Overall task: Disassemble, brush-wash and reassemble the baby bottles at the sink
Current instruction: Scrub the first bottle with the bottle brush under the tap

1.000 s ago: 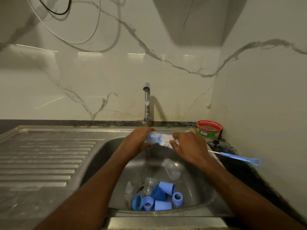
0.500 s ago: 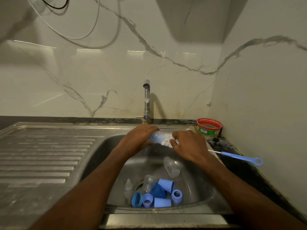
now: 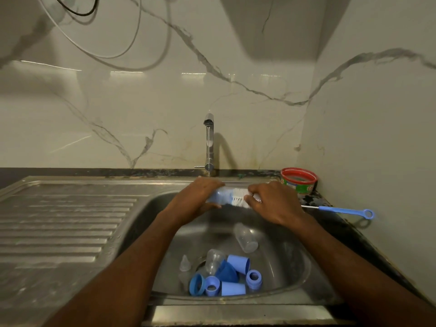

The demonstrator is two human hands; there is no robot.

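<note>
Sink basin (image 3: pixel 295 263): landmark; on its floor near the drain lie loose blue caps (image 3: pixel 232 288), blue collar rings (image 3: pixel 253 278), a clear teat (image 3: pixel 184 263) and 2 bare clear bottles (image 3: pixel 245 238).
Progress: disassembly looks done; brushing is under way on 1 bottle, 2 bodies and the small parts seemingly unwashed; reassembly not begun.
Held bottle (image 3: pixel 218 197): above the basin's far edge, long axis level, mouth pointing right.
Left hand (image 3: pixel 199 197): fingers wrapped round the bottle.
Right hand (image 3: pixel 271 201): fingers gripping the white bottle brush (image 3: pixel 238 201), bristles at the mouth.
Tap (image 3: pixel 209 142): behind the basin.
</note>
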